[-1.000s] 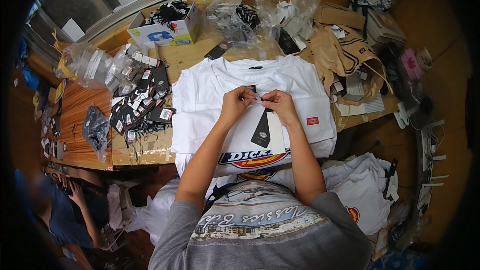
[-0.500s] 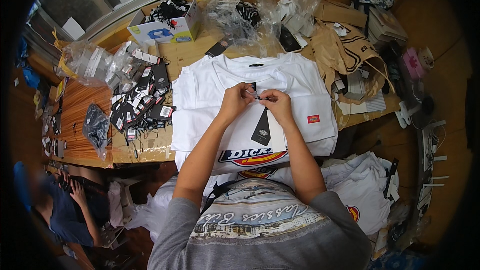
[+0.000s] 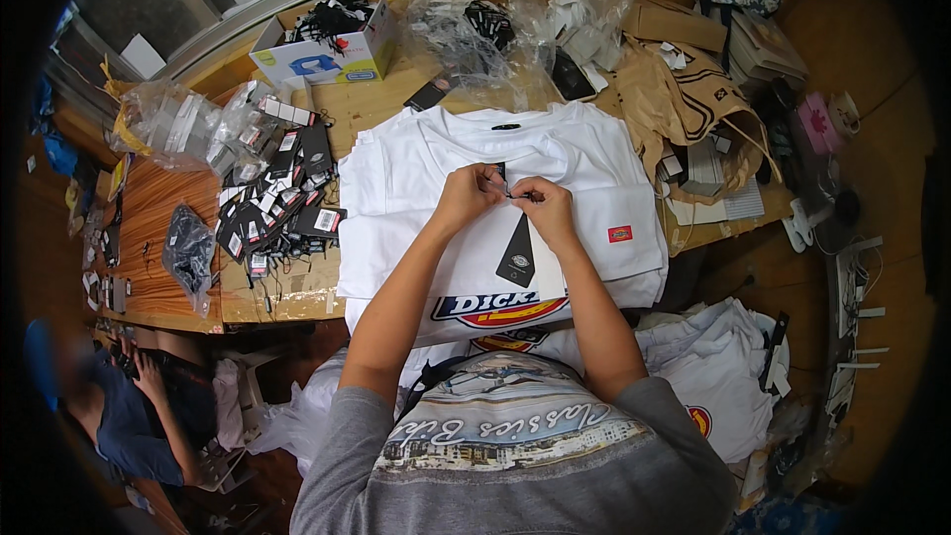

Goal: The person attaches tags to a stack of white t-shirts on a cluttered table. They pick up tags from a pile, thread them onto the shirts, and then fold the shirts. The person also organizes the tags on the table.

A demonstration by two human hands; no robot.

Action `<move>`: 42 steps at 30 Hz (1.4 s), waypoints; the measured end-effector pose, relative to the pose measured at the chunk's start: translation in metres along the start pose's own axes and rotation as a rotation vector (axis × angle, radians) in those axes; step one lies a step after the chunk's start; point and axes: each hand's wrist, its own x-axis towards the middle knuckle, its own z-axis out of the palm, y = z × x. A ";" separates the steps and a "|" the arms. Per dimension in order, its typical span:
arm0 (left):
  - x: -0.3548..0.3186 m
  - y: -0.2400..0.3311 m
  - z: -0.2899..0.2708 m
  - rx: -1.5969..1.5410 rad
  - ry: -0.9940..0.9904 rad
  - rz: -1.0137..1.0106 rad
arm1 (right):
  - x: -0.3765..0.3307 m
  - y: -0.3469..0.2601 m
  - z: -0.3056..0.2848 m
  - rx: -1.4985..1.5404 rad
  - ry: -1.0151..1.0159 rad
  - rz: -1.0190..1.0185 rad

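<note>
A white T-shirt [image 3: 614, 178] lies folded on top of a stack of shirts in front of me, with a small red patch [image 3: 620, 234] and a coloured print [image 3: 495, 307]. Over its chest, just below the collar, my left hand [image 3: 470, 195] and my right hand [image 3: 548, 210] are close together, fingertips pinched. Between them runs a thin dark hang tag cord [image 3: 510, 195]; the fingers partly hide it. Below the right hand hangs a black hang tag [image 3: 517, 253] beside a white tag [image 3: 547, 263]. A dark neck label shows at the collar.
Left of the shirts lies a heap of black and white hang tags [image 3: 282, 203]. Behind stand a box of black cords [image 3: 327, 50] and clear plastic bags [image 3: 485, 20]. A tan bag [image 3: 693, 109] sits at right, white shirts [image 3: 713, 367] below. Another person [image 3: 149, 406] is at lower left.
My hands stay at nearly the same spot, with small finger movements on the cord. The hanging tags have shifted slightly to the left.
</note>
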 end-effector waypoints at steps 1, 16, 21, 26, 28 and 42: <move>0.000 -0.001 0.000 0.003 -0.005 -0.004 | 0.000 0.001 0.000 0.000 -0.002 0.000; -0.001 0.008 0.003 0.004 0.004 -0.059 | 0.003 0.005 -0.004 0.203 -0.070 0.110; 0.003 0.000 0.001 0.034 -0.038 -0.028 | 0.001 0.002 -0.003 0.132 -0.059 0.091; 0.007 -0.004 0.000 -0.005 -0.064 -0.039 | 0.001 0.005 -0.005 0.152 -0.067 0.122; 0.006 -0.002 0.000 -0.111 -0.044 -0.051 | 0.002 0.008 -0.007 0.191 -0.078 0.110; 0.004 0.002 0.003 -0.360 -0.125 -0.168 | 0.003 0.010 -0.015 0.403 -0.134 0.201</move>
